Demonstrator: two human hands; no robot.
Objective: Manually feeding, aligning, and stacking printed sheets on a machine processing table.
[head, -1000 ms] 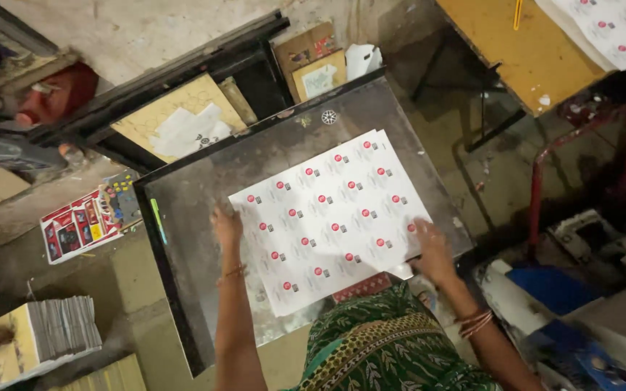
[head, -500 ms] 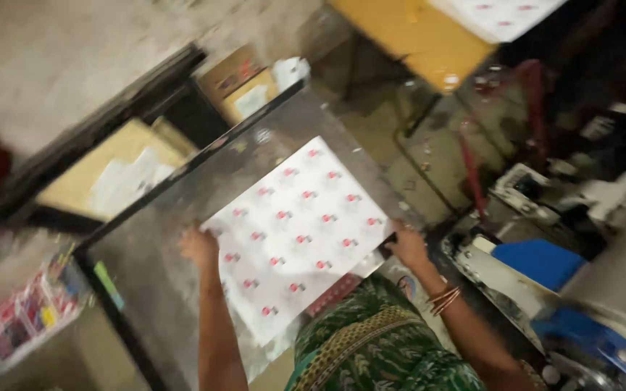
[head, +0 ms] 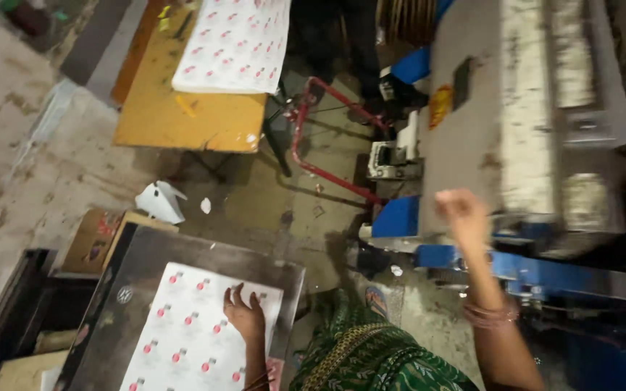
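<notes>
A stained, dusty concrete floor [head: 52, 166] is seen, littered with paper scraps and a crumpled white piece [head: 159, 201]. An orange-yellow table [head: 182, 119] is placed at the top, with a red metal frame [head: 320, 123] just beside it and a flattened cardboard box [head: 92, 239] near the dark metal worktable [head: 182, 250]. A large grey and blue machine [head: 537, 145] is set along the right; the light is dim and warm.

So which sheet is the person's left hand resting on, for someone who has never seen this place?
Find the dark metal table at the lower left of the view. On it lies a white printed sheet dotted with small red marks, with the left hand flat on its right part. A similar sheet lies on the yellow table farther off, but no hand touches that one.
</notes>
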